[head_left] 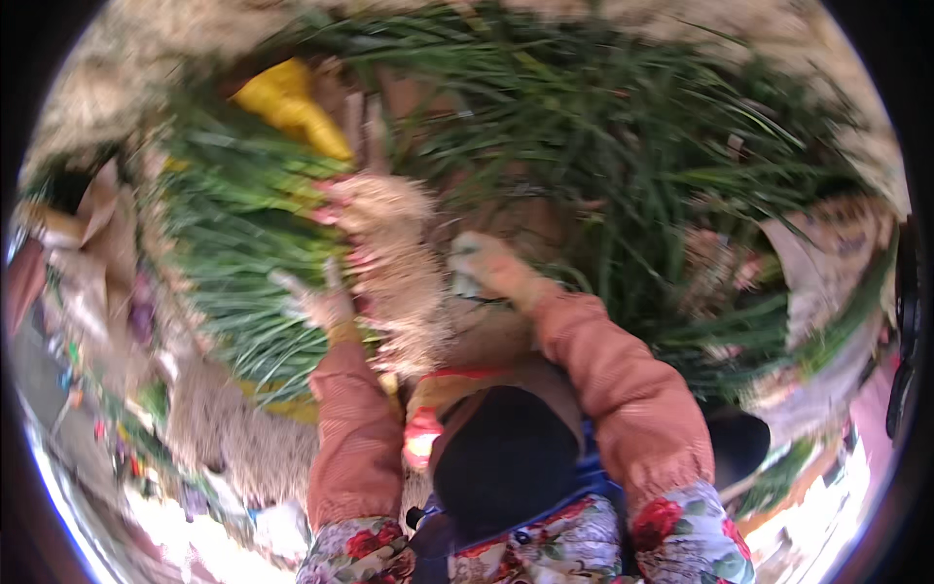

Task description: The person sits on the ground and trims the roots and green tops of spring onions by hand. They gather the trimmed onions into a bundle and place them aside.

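A row of leafy green onions [243,209], with reddish bases and long tan roots [394,253], lies left of centre. Their leaves point left and their roots face the middle. My left hand [321,302] rests over the leaves close to the reddish bases, its fingers spread. Just right of the roots, my right hand [491,265] is closed above a brownish surface. Something pale shows at its fingers, too blurred to make out. Both forearms wear salmon-coloured sleeve covers [623,380].
A large heap of loose green leaves [632,136] spreads across the back and right. Yellow material [292,102] lies at the far left of the row. A pale sack [827,258] sits at the right edge. A tan mass of roots [238,419] lies near my left sleeve.
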A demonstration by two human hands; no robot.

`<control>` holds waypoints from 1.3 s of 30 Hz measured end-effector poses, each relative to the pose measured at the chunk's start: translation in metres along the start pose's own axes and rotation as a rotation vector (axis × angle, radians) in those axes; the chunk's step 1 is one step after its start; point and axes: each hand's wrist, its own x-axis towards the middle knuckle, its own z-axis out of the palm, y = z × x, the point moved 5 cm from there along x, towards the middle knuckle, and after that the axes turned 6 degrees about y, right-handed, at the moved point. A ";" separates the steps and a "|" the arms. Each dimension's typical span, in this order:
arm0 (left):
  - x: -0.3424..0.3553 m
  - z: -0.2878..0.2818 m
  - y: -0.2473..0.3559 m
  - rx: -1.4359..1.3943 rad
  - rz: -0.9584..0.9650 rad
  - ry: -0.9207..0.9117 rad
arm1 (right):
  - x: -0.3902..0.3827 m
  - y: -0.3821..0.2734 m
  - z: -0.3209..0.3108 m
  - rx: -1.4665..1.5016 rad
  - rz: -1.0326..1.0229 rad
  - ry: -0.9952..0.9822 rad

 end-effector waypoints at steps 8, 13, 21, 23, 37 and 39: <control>0.027 0.020 -0.039 0.144 0.234 0.076 | -0.160 -0.095 -0.116 0.264 -0.200 0.279; 0.043 0.005 -0.033 0.168 0.190 -0.204 | -0.344 -0.034 -0.198 -0.896 0.237 0.427; 0.025 -0.102 0.032 -0.249 0.594 -0.633 | -0.578 0.023 -0.320 0.161 -0.362 1.703; -0.063 -0.160 0.113 -0.526 0.698 -0.603 | -0.558 0.035 -0.347 -0.250 -0.013 1.716; -0.673 -0.145 0.207 -0.398 1.139 -1.734 | -0.571 0.024 -0.241 -0.657 -0.072 1.402; -0.691 -0.107 0.191 -0.558 0.780 -1.974 | -0.571 0.038 -0.213 -0.720 -0.331 1.335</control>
